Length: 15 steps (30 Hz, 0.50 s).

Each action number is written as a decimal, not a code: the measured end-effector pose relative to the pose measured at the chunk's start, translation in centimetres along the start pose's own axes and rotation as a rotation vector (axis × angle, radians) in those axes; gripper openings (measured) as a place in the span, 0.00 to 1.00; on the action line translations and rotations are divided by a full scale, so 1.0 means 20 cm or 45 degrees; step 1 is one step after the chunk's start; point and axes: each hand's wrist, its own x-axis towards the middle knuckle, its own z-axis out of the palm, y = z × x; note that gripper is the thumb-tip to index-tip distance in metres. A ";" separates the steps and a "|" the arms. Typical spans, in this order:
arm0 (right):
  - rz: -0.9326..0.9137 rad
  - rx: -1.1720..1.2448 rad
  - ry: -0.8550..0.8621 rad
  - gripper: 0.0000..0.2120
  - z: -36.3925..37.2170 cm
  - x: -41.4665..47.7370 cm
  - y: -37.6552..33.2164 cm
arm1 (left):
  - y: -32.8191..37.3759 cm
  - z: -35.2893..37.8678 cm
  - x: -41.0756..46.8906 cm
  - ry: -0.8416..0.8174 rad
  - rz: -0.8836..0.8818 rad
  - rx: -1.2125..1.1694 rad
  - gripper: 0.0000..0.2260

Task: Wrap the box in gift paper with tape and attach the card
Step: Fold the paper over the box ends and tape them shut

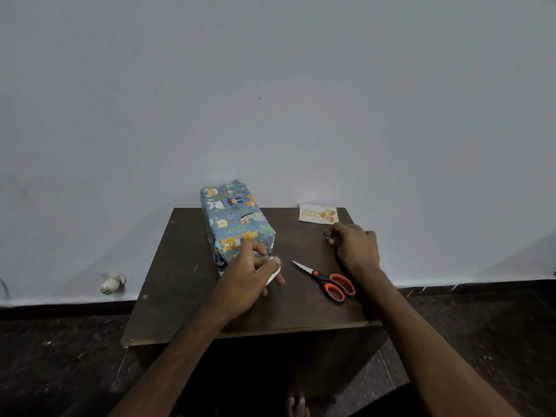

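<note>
Wall (270, 85): was plain pale grey-blue.
Skirting (60, 308): was a dark band at the wall's foot.
Floor (60, 362): was dark and speckled.
Desk (186, 296): was scuffed dark brown wood against the wall.
Fitting (112, 282): was small, white, low on the wall.

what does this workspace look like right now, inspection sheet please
surface: dark wooden table, scuffed
job's things: wrapped box at back left; card at back right, not attached
clutter: scissors between the arms
grippers: left hand holds white strip, fingertip on box; right hand curled on table, contents unclear
cables: nothing seen
surroundings: pale wall, dark floor, white object on floor at left
</note>
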 end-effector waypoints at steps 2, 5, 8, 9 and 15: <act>0.046 -0.036 -0.112 0.13 -0.03 -0.03 0.02 | 0.00 0.00 0.00 -0.008 -0.002 0.017 0.08; 0.153 0.131 -0.264 0.15 -0.08 -0.06 0.06 | 0.01 0.00 0.01 -0.015 -0.005 0.036 0.08; 0.152 0.358 -0.222 0.12 -0.08 -0.08 0.10 | 0.01 0.00 0.00 -0.012 -0.005 0.029 0.09; 0.167 0.381 -0.161 0.09 -0.07 -0.08 0.11 | 0.01 0.00 0.00 -0.009 -0.002 0.029 0.09; 0.385 0.114 -0.100 0.12 -0.08 -0.07 0.08 | 0.01 0.00 0.00 0.001 0.018 0.038 0.08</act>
